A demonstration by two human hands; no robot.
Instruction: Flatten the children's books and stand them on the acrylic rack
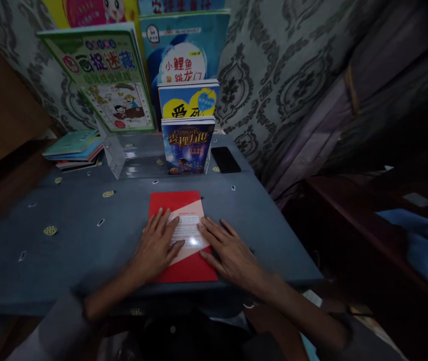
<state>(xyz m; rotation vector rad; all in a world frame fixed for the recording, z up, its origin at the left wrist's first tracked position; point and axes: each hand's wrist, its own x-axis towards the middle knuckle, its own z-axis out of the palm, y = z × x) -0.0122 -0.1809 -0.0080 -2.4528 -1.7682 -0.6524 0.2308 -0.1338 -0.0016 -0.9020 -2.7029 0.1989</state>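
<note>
A red book [189,273] with a pale diagonal band of printed text lies flat near the table's front edge. My left hand [155,245] rests on its left side, fingers spread and stretched out. On the right edge of the same book lies my right hand [229,248], also flat with fingers apart. Neither hand grips anything. Behind the book, a clear acrylic stand [138,163] holds several books in tiers, with a dark blue-purple book [187,148] at the front.
A green book [114,80] leans at the stand's left. A stack of thin books [74,148] lies at the table's far left corner. Right of the stand is a black phone [226,159]. A patterned cloth [86,240] covers the table; a patterned wall [251,65] rises behind.
</note>
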